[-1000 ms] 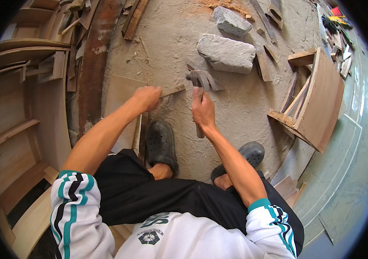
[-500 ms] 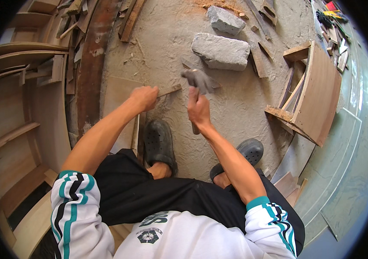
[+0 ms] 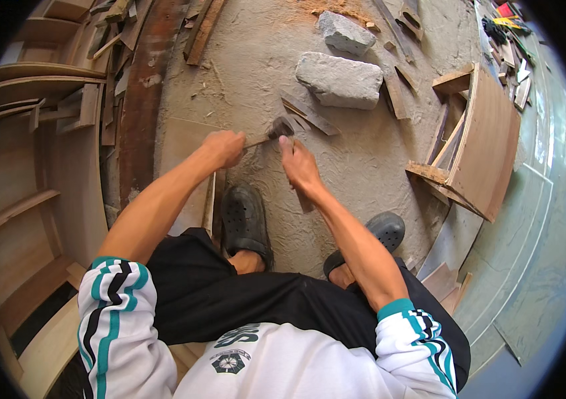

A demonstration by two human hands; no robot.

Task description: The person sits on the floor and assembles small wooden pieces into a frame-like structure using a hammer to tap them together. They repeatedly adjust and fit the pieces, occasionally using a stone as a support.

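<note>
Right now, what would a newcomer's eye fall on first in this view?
Near the centre, the right hand grips a hammer, its head by the end of a thin wooden strip held in the left hand. Beyond them lie two rough grey blocks. A wooden box frame sits toward the right.

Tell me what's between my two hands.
In the head view, a thin wooden strip juts from your left hand toward the hammer in your right hand.

A rough grey block (image 3: 339, 80) left of a wooden frame (image 3: 487, 146), perhaps glass sheeting (image 3: 512, 259) beyond.
</note>
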